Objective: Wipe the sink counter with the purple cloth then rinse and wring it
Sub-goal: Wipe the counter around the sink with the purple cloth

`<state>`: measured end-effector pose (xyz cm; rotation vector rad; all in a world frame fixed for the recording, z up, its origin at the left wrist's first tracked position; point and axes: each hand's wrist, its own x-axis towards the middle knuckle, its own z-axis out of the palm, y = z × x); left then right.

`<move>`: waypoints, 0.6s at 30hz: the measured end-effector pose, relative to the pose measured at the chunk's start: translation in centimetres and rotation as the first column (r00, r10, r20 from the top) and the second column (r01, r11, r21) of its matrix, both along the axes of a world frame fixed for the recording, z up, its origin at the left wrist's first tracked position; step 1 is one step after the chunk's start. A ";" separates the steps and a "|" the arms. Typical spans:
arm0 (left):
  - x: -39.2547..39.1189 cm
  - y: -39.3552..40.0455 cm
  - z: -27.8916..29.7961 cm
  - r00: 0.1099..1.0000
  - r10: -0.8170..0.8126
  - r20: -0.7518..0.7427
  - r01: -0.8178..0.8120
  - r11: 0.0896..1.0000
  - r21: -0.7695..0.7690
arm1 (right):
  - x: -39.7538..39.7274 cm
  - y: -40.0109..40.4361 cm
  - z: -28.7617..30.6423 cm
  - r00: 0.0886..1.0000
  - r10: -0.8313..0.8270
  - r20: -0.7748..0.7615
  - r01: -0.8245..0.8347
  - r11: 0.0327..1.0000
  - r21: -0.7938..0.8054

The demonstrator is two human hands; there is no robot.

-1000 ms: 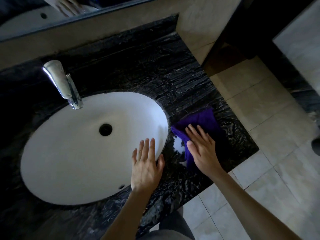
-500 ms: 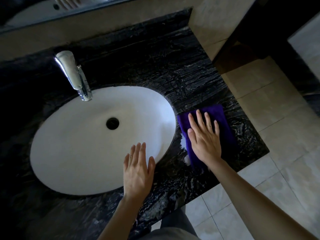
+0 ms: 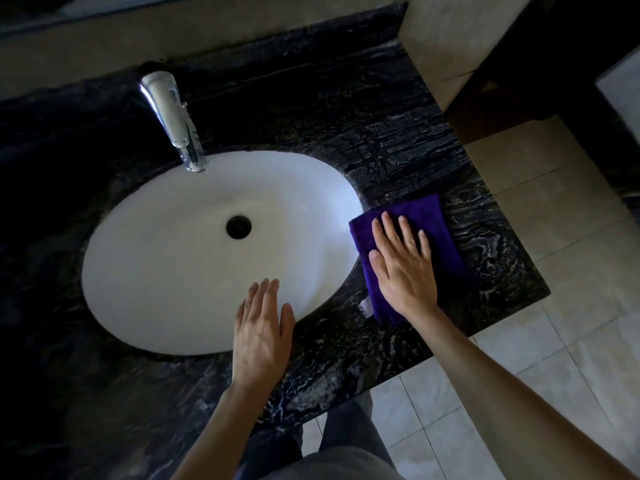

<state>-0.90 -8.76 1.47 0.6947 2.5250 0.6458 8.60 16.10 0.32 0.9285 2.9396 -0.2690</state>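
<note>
The right hand (image 3: 403, 268) lies flat and released on the cloth (image 3: 434, 220), palm down, fingers straight and slightly spread, pressing rather than grasping. The left hand (image 3: 261, 332) is likewise flat and released, fingers together, its palm over the bench's (image 3: 398, 143) front strip and its fingertips reaching over the sink (image 3: 166, 258) rim; whether it touches the surface I cannot tell.

The cloth is purple, folded to a rough rectangle, lying on the dark veined bench just right of the sink, near the bench's front right corner. Its left edge runs beside the sink rim. A small white tag (image 3: 365, 306) sticks out at the cloth's near left corner; any writing on it is too small to read.

The sink is a white oval set into the bench, with a dark drain (image 3: 239, 226) at its middle. A chrome tap (image 3: 171, 116) stands at the back edge, its spout over the sink. No brand or lettering is legible anywhere.
</note>
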 end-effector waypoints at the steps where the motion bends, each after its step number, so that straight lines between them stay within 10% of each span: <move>1: -0.1 -0.4 0.0 1.000 0.010 0.001 -0.010 1.000 0.001 | 0.4 -0.8 0.0 1.000 0.012 0.002 -0.012 1.000 0.011; 11: -1.3 -4.5 0.0 0.998 0.020 -0.061 -0.023 0.998 -0.053 | 3.3 -12.2 0.5 0.997 0.040 0.066 -0.042 0.999 0.026; 18: -2.1 -6.9 -0.6 0.988 0.008 -0.152 -0.020 0.997 -0.076 | 3.2 -5.4 0.3 0.994 0.029 0.102 -0.034 0.998 0.045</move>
